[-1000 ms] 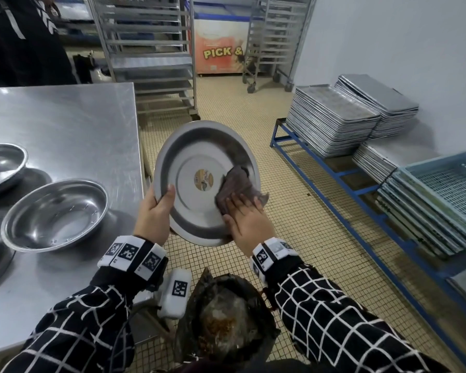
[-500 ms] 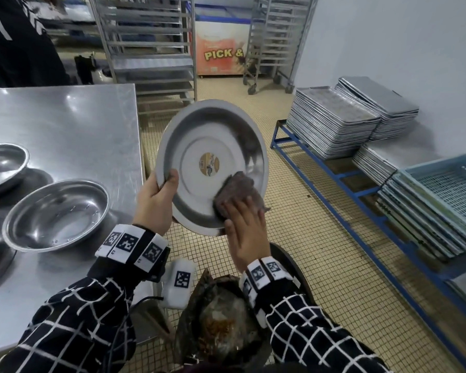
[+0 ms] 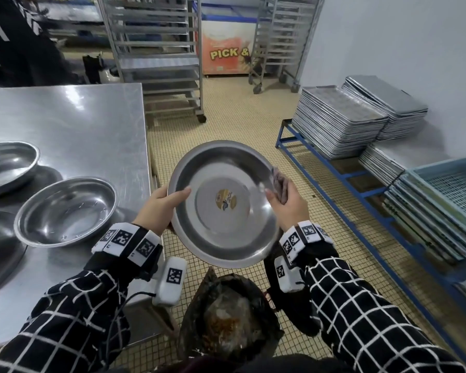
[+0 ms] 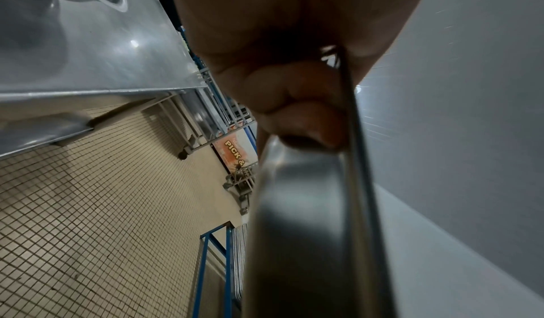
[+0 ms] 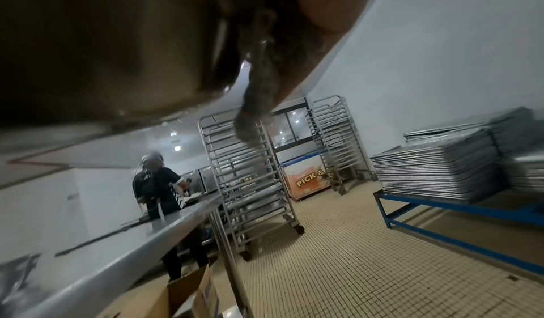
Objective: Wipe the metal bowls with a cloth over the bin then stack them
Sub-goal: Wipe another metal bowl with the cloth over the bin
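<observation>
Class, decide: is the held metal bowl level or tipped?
Tipped. The bowl leans toward the camera, its whole inside and sticker facing the viewer.

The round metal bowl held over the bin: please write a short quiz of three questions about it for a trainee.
1. True or false: the round metal bowl held in both hands has a sticker in its middle.
2. Which hand holds the dark wiping cloth against the bowl's rim? A) left hand B) right hand
3. Fill in: directly below the bowl stands the black-lined ____.

Key: 1 true; 2 B; 3 bin.
</observation>
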